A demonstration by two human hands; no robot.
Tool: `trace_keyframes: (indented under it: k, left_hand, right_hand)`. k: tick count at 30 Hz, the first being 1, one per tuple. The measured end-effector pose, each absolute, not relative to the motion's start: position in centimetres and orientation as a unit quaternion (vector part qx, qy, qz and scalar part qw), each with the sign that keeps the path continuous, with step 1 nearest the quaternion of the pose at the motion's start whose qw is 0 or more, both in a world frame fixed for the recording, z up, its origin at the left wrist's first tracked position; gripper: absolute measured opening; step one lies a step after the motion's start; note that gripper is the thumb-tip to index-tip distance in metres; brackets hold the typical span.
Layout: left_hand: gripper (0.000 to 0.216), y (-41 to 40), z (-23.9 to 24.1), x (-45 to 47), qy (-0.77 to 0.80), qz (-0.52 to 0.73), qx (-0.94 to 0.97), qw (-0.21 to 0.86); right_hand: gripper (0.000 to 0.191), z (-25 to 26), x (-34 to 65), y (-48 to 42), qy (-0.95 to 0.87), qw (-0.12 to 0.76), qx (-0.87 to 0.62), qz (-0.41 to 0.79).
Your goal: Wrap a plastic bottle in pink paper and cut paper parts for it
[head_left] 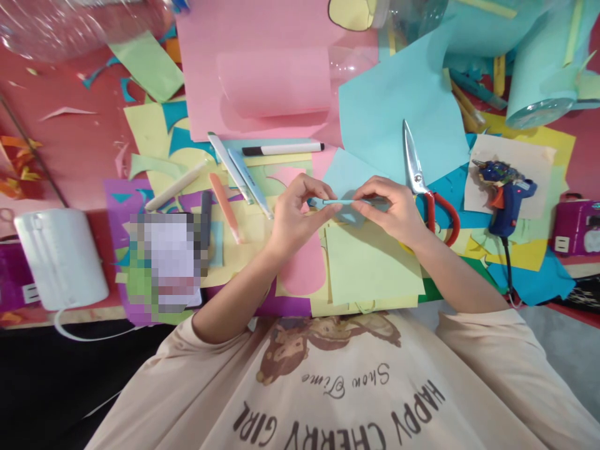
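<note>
Between my two hands is a narrow piece of light blue paper (345, 202), seen nearly edge-on. My left hand (300, 209) pinches its left end between thumb and fingers, and my right hand (391, 206) pinches the right end. Below them lie a pale yellow sheet (375, 259) and a pink paper piece with a rounded end (304, 270). Red-handled scissors (419, 172) rest just beyond my right hand, blades pointing away. Near my left hand are a light blue marker (250, 182), an orange marker (225, 206) and a black-and-white marker (284, 149).
A blue glue gun (506, 209) lies on a pale square at the right. Large pink (267, 25) and light blue sheets (398, 97) cover the back. A blue-wrapped cylinder (539, 69) lies at the upper right. A white pouch (63, 259) and a pixelated phone-like object (171, 262) are at left.
</note>
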State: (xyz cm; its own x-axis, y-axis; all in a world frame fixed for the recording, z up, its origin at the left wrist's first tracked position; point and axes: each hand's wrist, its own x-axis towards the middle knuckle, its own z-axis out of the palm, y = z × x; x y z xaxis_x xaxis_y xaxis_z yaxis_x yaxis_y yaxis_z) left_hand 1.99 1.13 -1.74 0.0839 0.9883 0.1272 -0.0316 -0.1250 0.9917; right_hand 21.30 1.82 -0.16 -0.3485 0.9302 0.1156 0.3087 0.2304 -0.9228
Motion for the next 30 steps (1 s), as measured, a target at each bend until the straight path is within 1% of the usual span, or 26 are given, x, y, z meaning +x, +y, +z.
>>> trace_keyframes:
  k: [2,4,7,11,15,20,25,30]
  left_hand:
    - [0.028,1.1,-1.6,2.0,0.434,0.501,0.537,0.522]
    - [0.029,0.9,-1.4,1.9,0.441,0.457,0.543,0.55]
    - [0.024,0.7,-0.9,1.9,0.476,0.404,0.553,0.552]
    - [0.022,0.6,-0.6,1.8,0.5,0.416,0.535,0.539]
    - [0.024,0.7,-0.8,1.6,0.512,0.438,0.511,0.534]
    - [0.021,0.8,-0.8,1.6,0.483,0.459,0.508,0.546]
    - [0.02,0.7,-0.4,1.7,0.468,0.416,0.547,0.555]
    - [0.023,0.5,-0.1,1.7,0.491,0.406,0.518,0.571]
  right_hand:
    - [0.012,-0.2,21.3,1.8,-0.703,0.356,-0.442,0.43]
    - [0.01,-0.2,21.3,1.8,-0.706,0.355,-0.437,0.429]
    - [0.01,-0.1,21.3,1.7,-0.704,0.363,-0.432,0.431]
    - [0.016,-0.2,21.4,1.7,-0.659,0.384,-0.456,0.459]
    - [0.025,-0.5,21.7,1.9,-0.582,0.403,-0.473,0.525]
    - [0.026,-0.4,21.7,1.9,-0.527,0.384,-0.481,0.586]
    - [0.026,-0.2,21.5,1.7,-0.526,0.385,-0.472,0.594]
    - [0.023,-0.1,21.3,1.7,-0.526,0.389,-0.466,0.596]
